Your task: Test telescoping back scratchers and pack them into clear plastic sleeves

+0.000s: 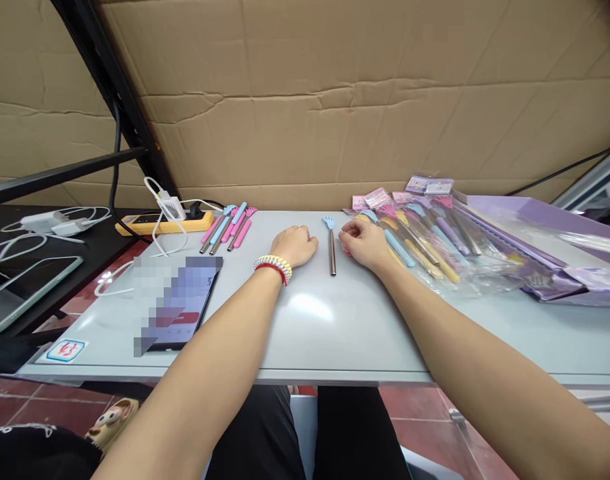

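Observation:
Between my hands, a small back scratcher (331, 243) with a light-blue hand-shaped head and a bare metal rod lies on the table. My left hand (295, 245), with a braided bracelet and red cord at the wrist, rests just left of it, fingers curled in with nothing showing in them. To its right is my right hand (365, 241), its fingers bent and closed. A bit of pink shows under those fingertips; what they hold, if anything, is hidden. Bagged back scratchers (425, 233) in several colours lie beside my right hand, partly behind it.
Loose pink and blue back scratcher pieces (229, 228) lie at the back left. A phone (185, 303) lies nearer the front, below a yellow power strip (135, 223) with white cables. A purple box (525, 207) stands at the right. Cardboard (335, 100) walls off the back.

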`<state>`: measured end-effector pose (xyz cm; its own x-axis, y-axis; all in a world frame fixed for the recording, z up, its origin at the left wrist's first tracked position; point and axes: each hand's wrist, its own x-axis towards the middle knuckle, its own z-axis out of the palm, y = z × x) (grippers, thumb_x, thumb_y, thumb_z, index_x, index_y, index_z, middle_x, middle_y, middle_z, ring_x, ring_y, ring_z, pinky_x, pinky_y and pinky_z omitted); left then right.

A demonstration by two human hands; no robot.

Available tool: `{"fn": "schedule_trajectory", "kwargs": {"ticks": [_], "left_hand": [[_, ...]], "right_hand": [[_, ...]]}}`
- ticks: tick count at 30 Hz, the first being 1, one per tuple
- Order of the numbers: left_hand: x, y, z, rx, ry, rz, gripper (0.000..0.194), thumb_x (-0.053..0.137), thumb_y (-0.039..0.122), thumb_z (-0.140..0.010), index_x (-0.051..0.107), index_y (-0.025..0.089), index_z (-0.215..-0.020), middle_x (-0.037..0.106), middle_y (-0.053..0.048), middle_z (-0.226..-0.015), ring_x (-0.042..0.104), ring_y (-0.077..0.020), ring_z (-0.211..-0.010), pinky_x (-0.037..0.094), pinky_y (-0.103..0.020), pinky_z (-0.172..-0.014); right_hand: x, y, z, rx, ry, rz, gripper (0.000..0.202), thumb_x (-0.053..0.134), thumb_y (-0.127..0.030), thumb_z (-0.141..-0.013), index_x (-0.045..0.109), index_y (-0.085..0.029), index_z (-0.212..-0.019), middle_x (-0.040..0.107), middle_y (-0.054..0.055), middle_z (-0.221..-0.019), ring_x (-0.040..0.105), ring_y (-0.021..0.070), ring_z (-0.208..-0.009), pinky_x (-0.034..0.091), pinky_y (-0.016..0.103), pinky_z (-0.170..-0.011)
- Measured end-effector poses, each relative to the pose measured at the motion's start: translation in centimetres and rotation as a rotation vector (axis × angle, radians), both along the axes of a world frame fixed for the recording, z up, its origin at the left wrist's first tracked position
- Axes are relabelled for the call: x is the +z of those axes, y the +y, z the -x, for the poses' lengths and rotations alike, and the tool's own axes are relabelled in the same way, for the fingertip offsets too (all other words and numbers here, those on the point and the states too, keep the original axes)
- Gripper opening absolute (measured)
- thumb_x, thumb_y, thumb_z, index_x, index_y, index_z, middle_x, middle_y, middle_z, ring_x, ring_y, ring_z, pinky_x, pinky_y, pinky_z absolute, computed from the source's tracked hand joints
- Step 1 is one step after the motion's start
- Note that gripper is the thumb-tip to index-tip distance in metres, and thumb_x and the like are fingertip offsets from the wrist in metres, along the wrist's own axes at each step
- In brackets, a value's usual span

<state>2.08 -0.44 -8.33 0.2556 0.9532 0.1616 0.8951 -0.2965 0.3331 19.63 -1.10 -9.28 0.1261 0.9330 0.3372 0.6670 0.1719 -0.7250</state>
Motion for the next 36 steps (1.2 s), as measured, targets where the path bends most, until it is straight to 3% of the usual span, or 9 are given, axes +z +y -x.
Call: {"fn": "schedule_trajectory", "kwargs": {"ticks": [10, 14, 19, 23, 27, 30, 34, 36], "left_hand": [[0.7, -0.4, 0.2, -0.007, -0.042, 0.024, 0.03, 0.038, 0.028, -0.084, 0.066, 0.02, -0.092, 0.068, -0.01, -0.099, 0.061, -0.0236, -0.09, 0.044, -0.032, -0.074], [0.9, -0.9, -0.1, -0.019, 0.011, 0.035, 0.032, 0.038, 0.033, -0.084, 0.066, 0.02, -0.087, 0.068, -0.01, -0.094, 0.061, -0.0252, -0.088, 0.044, -0.032, -0.071], [0.5, -0.8, -0.1, -0.073, 0.056, 0.022, 0.031, 0.038, 0.036, -0.084, 0.066, 0.021, -0.082, 0.069, -0.01, -0.091, 0.062, -0.0258, -0.087, 0.044, -0.033, -0.071], [0.4, -0.6, -0.2, -0.028, 0.027, 0.027, 0.028, 0.038, 0.028, -0.083, 0.064, 0.021, -0.09, 0.069, -0.01, -0.098, 0.062, -0.0263, -0.091, 0.043, -0.034, -0.073], [0.4, -0.6, -0.1, 0.079, -0.087, 0.015, 0.033, 0.035, 0.03, -0.087, 0.061, 0.018, -0.103, 0.067, -0.013, -0.107, 0.06, -0.028, -0.099, 0.042, -0.036, -0.08], [0.3, -0.2, 0.2, 0.126, -0.2, 0.01, 0.039, 0.033, 0.038, -0.089, 0.06, 0.016, -0.106, 0.065, -0.016, -0.112, 0.058, -0.0301, -0.104, 0.041, -0.038, -0.083], [0.4, 0.9, 1.0, 0.138, -0.548, -0.014, 0.051, 0.03, 0.055, -0.09, 0.063, 0.017, -0.087, 0.068, -0.011, -0.085, 0.061, -0.025, -0.085, 0.042, -0.034, -0.075], [0.5, 1.6, 1.3, 0.134, -0.743, -0.06, 0.05, 0.033, 0.056, -0.089, 0.062, 0.017, -0.08, 0.062, -0.006, -0.068, 0.058, -0.0207, -0.07, 0.042, -0.031, -0.067]], "right_hand": [[0.1, 0.1, -0.2, -0.073, -0.028, -0.135, 0.013, 0.052, -0.025, -0.068, 0.062, -0.018, -0.074, 0.065, 0.004, -0.069, 0.059, 0.0172, -0.065, 0.045, 0.03, -0.066], [0.4, -0.1, -0.1, -0.078, -0.169, -0.021, 0.018, 0.051, -0.03, -0.074, 0.063, -0.018, -0.071, 0.065, 0.004, -0.066, 0.06, 0.0175, -0.067, 0.044, 0.028, -0.066], [1.2, -1.4, 1.8, -0.046, -0.533, 0.203, 0.046, 0.05, -0.058, -0.077, 0.068, -0.016, -0.077, 0.068, 0.014, -0.082, 0.063, 0.0276, -0.083, 0.045, 0.035, -0.07], [1.7, -1.6, 3.3, 0.018, -0.682, 0.278, 0.041, 0.047, -0.045, -0.081, 0.07, -0.013, -0.092, 0.067, 0.02, -0.097, 0.063, 0.0322, -0.092, 0.045, 0.037, -0.071], [1.9, -0.5, 3.3, 0.058, -0.665, 0.315, 0.036, 0.043, -0.036, -0.084, 0.069, -0.013, -0.091, 0.068, 0.019, -0.095, 0.064, 0.0296, -0.087, 0.043, 0.035, -0.067], [1.8, 0.0, 2.8, 0.052, -0.637, 0.195, 0.036, 0.038, -0.038, -0.088, 0.065, -0.015, -0.088, 0.068, 0.016, -0.089, 0.063, 0.0263, -0.082, 0.039, 0.032, -0.064], [1.0, -0.2, 2.5, 0.157, -0.546, -0.005, 0.027, 0.041, -0.039, -0.09, 0.058, -0.019, -0.09, 0.066, 0.007, -0.077, 0.061, 0.0189, -0.072, 0.034, 0.027, -0.062], [0.7, -0.3, 2.4, 0.239, -0.522, -0.062, 0.022, 0.044, -0.038, -0.09, 0.056, -0.02, -0.091, 0.065, 0.004, -0.073, 0.058, 0.0166, -0.068, 0.032, 0.026, -0.06]]}}
